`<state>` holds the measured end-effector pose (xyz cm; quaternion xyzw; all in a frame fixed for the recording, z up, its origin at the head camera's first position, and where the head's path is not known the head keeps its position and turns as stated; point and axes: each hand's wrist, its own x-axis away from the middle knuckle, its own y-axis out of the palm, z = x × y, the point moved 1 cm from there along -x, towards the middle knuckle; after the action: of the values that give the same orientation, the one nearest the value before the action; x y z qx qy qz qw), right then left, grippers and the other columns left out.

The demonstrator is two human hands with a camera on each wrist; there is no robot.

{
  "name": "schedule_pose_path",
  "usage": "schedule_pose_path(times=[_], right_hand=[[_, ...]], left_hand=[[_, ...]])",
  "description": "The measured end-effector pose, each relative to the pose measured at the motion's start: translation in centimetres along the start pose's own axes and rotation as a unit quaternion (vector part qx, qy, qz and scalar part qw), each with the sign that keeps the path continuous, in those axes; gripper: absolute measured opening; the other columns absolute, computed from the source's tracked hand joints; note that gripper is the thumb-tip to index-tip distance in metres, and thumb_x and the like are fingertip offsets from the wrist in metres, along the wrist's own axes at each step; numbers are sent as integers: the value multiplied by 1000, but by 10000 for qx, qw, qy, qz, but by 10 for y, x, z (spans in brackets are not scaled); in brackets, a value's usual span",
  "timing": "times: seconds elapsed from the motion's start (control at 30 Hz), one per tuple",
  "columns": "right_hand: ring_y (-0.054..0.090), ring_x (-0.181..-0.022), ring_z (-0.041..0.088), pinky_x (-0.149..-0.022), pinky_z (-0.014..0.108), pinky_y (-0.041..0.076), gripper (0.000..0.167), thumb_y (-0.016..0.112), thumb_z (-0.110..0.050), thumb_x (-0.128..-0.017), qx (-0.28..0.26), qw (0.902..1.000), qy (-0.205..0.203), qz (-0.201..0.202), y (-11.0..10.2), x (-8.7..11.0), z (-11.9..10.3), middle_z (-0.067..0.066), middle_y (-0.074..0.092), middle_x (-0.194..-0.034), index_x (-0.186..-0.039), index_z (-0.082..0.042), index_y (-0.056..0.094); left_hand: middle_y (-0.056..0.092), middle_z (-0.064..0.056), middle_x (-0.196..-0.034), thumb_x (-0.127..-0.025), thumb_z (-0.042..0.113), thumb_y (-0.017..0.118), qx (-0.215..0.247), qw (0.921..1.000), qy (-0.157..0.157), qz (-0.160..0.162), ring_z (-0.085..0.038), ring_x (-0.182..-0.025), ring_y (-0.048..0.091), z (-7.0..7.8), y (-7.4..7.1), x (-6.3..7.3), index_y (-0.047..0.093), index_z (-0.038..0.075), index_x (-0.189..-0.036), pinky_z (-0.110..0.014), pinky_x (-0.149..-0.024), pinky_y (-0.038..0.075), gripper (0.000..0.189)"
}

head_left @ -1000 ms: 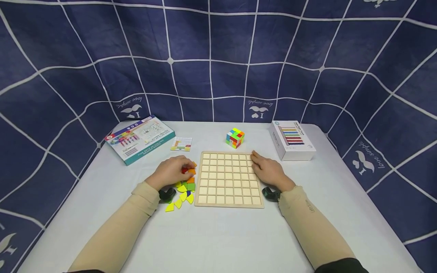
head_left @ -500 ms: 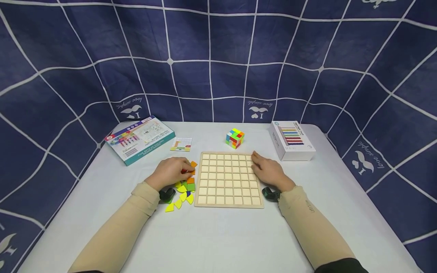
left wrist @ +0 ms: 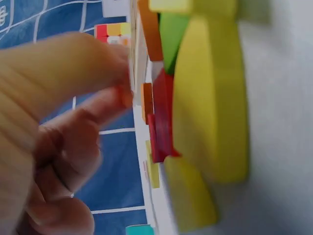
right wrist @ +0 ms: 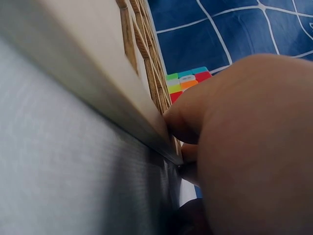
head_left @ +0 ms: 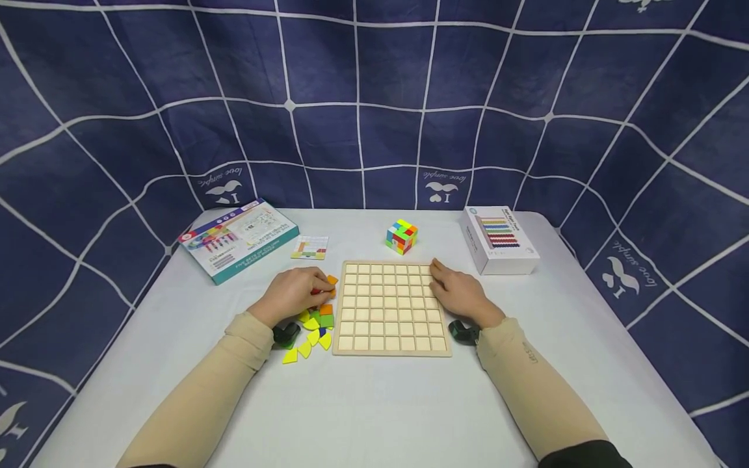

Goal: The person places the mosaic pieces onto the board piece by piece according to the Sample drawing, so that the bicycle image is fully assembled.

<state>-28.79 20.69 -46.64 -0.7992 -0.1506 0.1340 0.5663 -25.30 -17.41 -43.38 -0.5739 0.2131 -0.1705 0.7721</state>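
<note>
The left hand [head_left: 292,296] pinches an orange bit [left wrist: 126,98] with finger and thumb near other bits [head_left: 311,324], while the right hand [head_left: 463,298] rests loose, fingers nearly straight, on the board's [head_left: 392,314] edge.

Blue gridded fabric [head_left: 322,68] walling a white table [head_left: 374,409] suggests a screened-off booth.
</note>
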Motion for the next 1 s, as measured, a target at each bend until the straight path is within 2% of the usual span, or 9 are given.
schedule_pose_path(times=[0.17, 0.27, 0.4, 0.63, 0.8, 1.0], right_hand=[[47, -142, 40, -107, 57, 46, 57, 46, -32, -106, 49, 10000, 32, 4, -3, 1, -1, 14, 34, -165, -156, -5, 41], [48, -141, 40, -106, 57, 47, 57, 46, -32, -106, 56, 10000, 12, 14, -2, 0, -1, 14, 34, -164, -156, -4, 41], [48, -141, 40, -106, 56, 47, 57, 45, -34, -107, 54, 10000, 3, -2, -1, -1, -1, 14, 35, -164, -156, -5, 41], [47, -142, 39, -107, 56, 46, 57, 45, -34, -106, 20, 10000, 65, -4, 1, -2, 0, 12, 34, -165, -156, -6, 41], [46, -143, 38, -107, 56, 46, 57, 46, -34, -106, -15, 10000, 63, -33, 2, -3, -2, 12, 34, -165, -156, -7, 41], [47, -142, 39, -107, 56, 46, 57, 46, -33, -106, 28, 9999, 99, -27, 0, -1, -2, 12, 33, -165, -156, -6, 41]], left_hand=[[73, 4, -110, -92, 30, 79, 95, 9997, 210, 99, -15, -91, 69, 18, -9, -3, 81, 18, -114, -34, -75, 56, 25], [74, 4, -110, -92, 28, 79, 235, 9993, 298, -1, -16, -92, 69, 32, -11, -9, 82, 18, -112, -36, -76, 57, 22], [75, 4, -109, -92, 28, 79, 296, 9986, 378, -242, -16, -95, 71, 43, -6, -22, 84, 20, -106, -37, -78, 58, 16], [75, 3, -110, -93, 25, 78, 84, 9981, 437, -421, -18, -97, 71, 49, 8, -43, 84, 19, -105, -38, -76, 59, 15], [73, 3, -110, -94, 26, 77, 13, 9983, 423, -393, -18, -97, 71, 48, 15, -45, 83, 18, -107, -37, -78, 59, 16], [72, 4, -110, -94, 26, 77, 203, 9988, 417, -144, -17, -94, 70, 46, 21, -46, 83, 20, -109, -36, -77, 58, 17]])
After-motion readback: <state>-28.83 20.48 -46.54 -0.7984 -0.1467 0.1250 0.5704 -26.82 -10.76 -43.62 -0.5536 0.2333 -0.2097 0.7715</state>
